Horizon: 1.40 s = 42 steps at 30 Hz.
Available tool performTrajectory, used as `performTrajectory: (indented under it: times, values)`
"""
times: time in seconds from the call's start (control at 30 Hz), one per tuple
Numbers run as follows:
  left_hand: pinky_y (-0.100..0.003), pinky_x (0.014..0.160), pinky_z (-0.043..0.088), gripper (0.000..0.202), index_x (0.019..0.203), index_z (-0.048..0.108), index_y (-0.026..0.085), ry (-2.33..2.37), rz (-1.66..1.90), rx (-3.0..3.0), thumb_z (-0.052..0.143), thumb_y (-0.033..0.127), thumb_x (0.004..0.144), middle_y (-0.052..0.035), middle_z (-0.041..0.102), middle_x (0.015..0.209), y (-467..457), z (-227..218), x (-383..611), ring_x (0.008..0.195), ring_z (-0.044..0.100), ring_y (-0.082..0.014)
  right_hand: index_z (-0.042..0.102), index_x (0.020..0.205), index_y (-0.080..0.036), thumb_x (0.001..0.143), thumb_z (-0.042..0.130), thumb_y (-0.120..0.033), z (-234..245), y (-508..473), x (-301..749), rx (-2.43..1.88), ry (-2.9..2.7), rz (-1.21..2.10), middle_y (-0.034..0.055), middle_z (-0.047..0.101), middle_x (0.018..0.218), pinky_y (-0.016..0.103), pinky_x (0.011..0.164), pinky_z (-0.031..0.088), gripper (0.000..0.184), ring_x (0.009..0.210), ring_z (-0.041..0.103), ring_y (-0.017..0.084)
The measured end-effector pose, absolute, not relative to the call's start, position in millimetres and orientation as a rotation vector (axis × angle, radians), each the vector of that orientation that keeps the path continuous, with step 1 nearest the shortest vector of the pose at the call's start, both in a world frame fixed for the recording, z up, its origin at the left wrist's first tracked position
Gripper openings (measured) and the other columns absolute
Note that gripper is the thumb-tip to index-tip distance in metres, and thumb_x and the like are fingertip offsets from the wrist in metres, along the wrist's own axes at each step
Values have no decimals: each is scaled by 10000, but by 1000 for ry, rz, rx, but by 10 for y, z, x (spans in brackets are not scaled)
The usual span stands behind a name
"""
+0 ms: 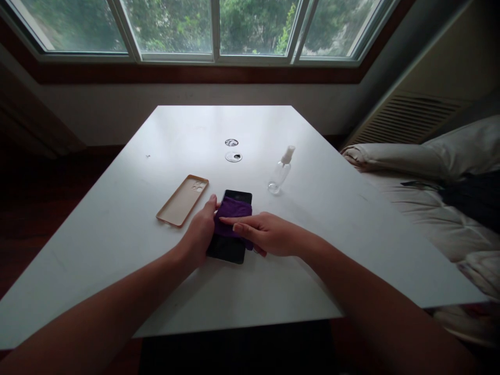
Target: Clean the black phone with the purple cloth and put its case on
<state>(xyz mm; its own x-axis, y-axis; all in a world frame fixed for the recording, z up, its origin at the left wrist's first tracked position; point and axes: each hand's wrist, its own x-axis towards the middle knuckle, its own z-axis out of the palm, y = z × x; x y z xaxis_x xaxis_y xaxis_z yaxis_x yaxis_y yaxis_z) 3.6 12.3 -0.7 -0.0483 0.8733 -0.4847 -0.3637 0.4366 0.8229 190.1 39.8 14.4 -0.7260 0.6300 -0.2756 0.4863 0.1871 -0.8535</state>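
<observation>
A dark smartphone (227, 251) lies with its black face up, just above or on the white table. My left hand (202, 229) grips it along its left edge, the thumb stretched along the side and the other fingers mostly hidden beneath. Across the middle of the phone is a purple cloth (236, 207). My right hand (269, 233) presses that cloth against the phone, index finger extended and thumb beside it, with some cloth hanging over the right edge. Left of the phone rests a clear phone case (183, 201) with an orange-tan rim. A transparent spray bottle (280, 174) stands to the right.
The white table (105, 255) reaches toward a window (250, 31). Two round inserts (233, 157) sit in the tabletop beyond the phone. At the right are a bed with pale bedding (417, 208) and dark cloth (474, 198).
</observation>
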Motion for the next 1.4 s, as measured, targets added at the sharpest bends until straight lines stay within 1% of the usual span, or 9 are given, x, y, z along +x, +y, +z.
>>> performTrajectory:
  times: [0.2,0.33,0.43,0.63,0.83,0.97,1.1,1.27,1.4]
  values:
    - [-273,569,542,593,1077,686,168,1206,995,519,628,708,840,-75,711,762,100,-43,39,651,692,-217,446,1543,-329,956,351,-762,112,447,1891,-1219,-2249,1456,-27,547,541,254,611,439,736,512,545,135]
    - [-284,545,543,592,1136,669,183,1175,1000,533,573,707,880,-72,710,758,86,-11,49,625,686,-218,345,1597,-287,961,367,-746,39,503,1907,-1299,-2153,1288,-15,548,569,287,674,428,785,545,535,151]
    - [-303,554,559,585,1144,672,185,1167,1007,570,543,701,901,-81,723,798,76,3,53,624,688,-221,261,1623,-297,956,359,-757,11,528,1920,-1310,-2146,1304,-12,560,603,292,696,424,817,565,531,155]
    - [-288,570,561,592,1078,680,173,1176,1007,518,543,718,892,-79,714,767,95,-53,34,616,682,-205,382,1578,-319,961,342,-753,115,462,1896,-1226,-2226,1449,-21,538,592,249,635,413,756,545,514,124]
    - [-275,608,561,674,1076,666,136,1172,1102,525,560,763,852,-75,705,767,109,-81,34,639,683,-194,457,1543,-258,941,367,-767,208,367,1906,-1040,-2287,1888,-47,463,577,194,513,394,793,494,463,86]
    - [-266,571,541,688,1117,648,150,1189,1115,551,515,777,869,-74,709,791,109,-39,46,620,678,-190,555,1474,-279,918,394,-784,222,357,1907,-961,-2347,2056,-50,438,606,178,479,394,768,476,454,66]
    - [-283,590,557,710,1113,658,158,1160,1065,557,479,801,868,-88,718,826,108,-11,46,656,693,-206,503,1512,-268,923,338,-799,206,371,1907,-995,-2365,2059,-46,487,547,175,442,368,810,433,427,69]
    - [-340,609,579,808,1094,685,156,1209,963,584,422,872,829,-130,734,888,91,6,52,720,715,-260,485,1525,-270,942,306,-785,171,422,1933,-1002,-2333,1953,-32,521,580,168,443,379,798,445,441,69]
    - [-335,641,586,744,1107,700,171,1134,955,551,478,830,843,-132,744,910,94,-18,60,763,723,-261,411,1568,-271,949,277,-783,169,479,1970,-1059,-2260,1872,-35,525,593,182,410,367,814,409,420,72]
